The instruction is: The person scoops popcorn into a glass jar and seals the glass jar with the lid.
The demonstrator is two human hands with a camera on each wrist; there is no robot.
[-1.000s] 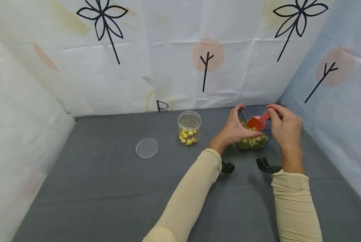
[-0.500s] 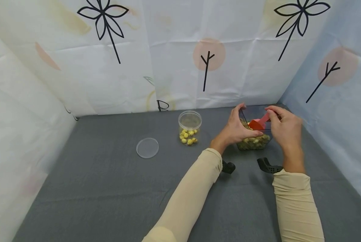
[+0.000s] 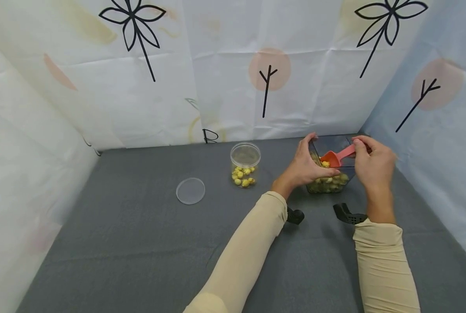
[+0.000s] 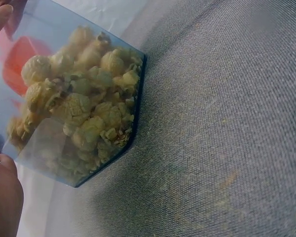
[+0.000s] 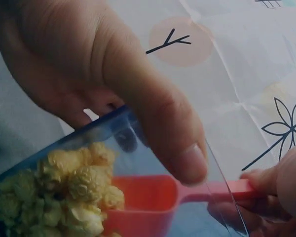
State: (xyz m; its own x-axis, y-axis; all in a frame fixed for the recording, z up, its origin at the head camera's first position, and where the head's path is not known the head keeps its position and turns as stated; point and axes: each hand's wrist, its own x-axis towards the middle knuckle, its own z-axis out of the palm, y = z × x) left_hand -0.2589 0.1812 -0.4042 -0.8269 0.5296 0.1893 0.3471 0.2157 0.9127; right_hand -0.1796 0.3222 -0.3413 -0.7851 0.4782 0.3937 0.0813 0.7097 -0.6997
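A clear plastic box [image 3: 330, 141] with popcorn [image 4: 91, 106] in its lower part stands at the back right of the table. My left hand [image 3: 305, 167] grips its left end, thumb along the near rim and fingers on the far side. My right hand [image 3: 376, 167] pinches the handle of a pink-red scoop [image 3: 333, 159] from the right. The scoop's bowl is inside the box, its mouth facing the popcorn. In the right wrist view, several kernels lie at the mouth of the scoop [image 5: 148, 192], and the left thumb partly overlaps its neck.
A clear round jar [image 3: 245, 156] with some yellow popcorn at its bottom stands left of the box. Left of it, a clear round lid [image 3: 190, 191] lies flat on the grey tablecloth [image 3: 131, 243]. Black wrist mounts [image 3: 348, 214] stick out under both wrists. Patterned cloth walls rise behind and beside.
My right hand has shifted slightly right with the scoop, whose handle now lies lower and flatter. Yellow popcorn shows at the scoop's mouth. The left hand and box have stayed in place.
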